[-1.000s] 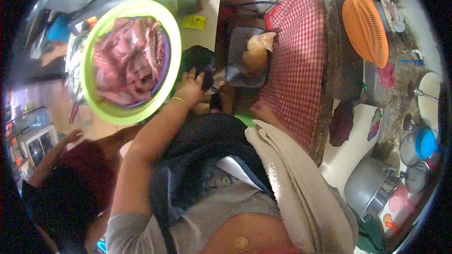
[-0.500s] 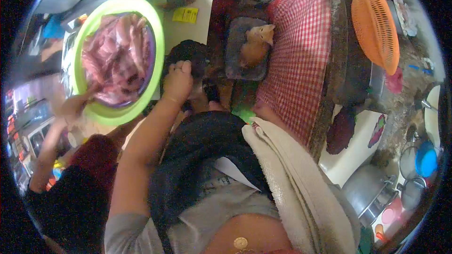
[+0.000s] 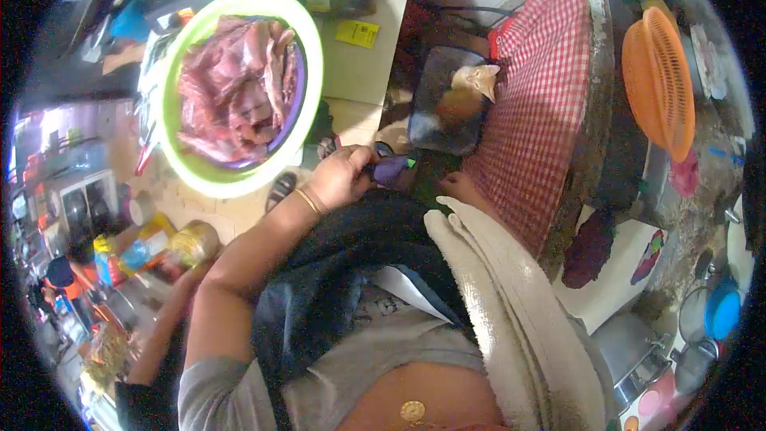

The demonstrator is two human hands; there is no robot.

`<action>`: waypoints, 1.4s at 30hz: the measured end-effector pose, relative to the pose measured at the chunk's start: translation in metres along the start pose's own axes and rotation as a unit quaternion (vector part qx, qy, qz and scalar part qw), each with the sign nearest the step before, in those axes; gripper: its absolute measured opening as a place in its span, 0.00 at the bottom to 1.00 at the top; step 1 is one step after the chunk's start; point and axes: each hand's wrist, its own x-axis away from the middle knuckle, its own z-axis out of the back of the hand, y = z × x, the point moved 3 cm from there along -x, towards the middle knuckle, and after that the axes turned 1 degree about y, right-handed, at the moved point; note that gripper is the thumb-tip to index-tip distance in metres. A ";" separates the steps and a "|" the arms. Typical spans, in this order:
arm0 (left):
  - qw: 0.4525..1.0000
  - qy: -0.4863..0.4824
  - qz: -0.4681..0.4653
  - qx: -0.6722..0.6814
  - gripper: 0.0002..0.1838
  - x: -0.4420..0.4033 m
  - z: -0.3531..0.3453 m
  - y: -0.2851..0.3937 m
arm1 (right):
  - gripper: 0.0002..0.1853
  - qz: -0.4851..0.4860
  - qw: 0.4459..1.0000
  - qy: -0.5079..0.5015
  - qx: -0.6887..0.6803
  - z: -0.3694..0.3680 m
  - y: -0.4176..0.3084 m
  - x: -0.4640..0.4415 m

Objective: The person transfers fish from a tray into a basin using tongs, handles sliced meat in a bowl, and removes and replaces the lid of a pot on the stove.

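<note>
My left hand, with a gold bracelet on the wrist, is at the middle of the view. Its fingers are closed on the edge of a dark purple item with a bit of green. My right hand shows only in part, beyond the beige towel and beside the checked cloth; its fingers are too unclear to read. A lime-green basin with raw meat in it stands to the left of my left hand. Ahead, an orange and white cat sits in a dark tray.
A red checked cloth hangs at the right. Beyond it are an orange basket, a metal pot and a blue bowl. Another person's arm is at the lower left. A sandal lies on the floor.
My left hand has moved right and down, and the purple item shows beside it. The other person's hand has left the basin's side. The view has shifted, and a sandal is visible.
</note>
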 end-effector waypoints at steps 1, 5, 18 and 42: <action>0.999 -0.023 0.024 0.019 0.20 0.004 -0.003 -0.005 | 0.14 -0.040 0.999 -0.025 -0.023 0.002 -0.006 0.002; 0.984 -0.033 0.123 0.123 0.22 0.009 -0.003 -0.022 | 0.15 -0.042 0.999 -0.015 -0.005 0.024 -0.036 0.017; 0.965 -0.091 0.205 0.136 0.27 -0.077 -0.099 -0.044 | 0.19 -0.067 0.995 0.042 -0.054 -0.022 -0.010 0.061; 0.953 -0.298 0.055 -0.010 0.25 -0.075 -0.104 -0.057 | 0.15 -0.131 0.978 0.093 -0.134 -0.032 0.025 0.067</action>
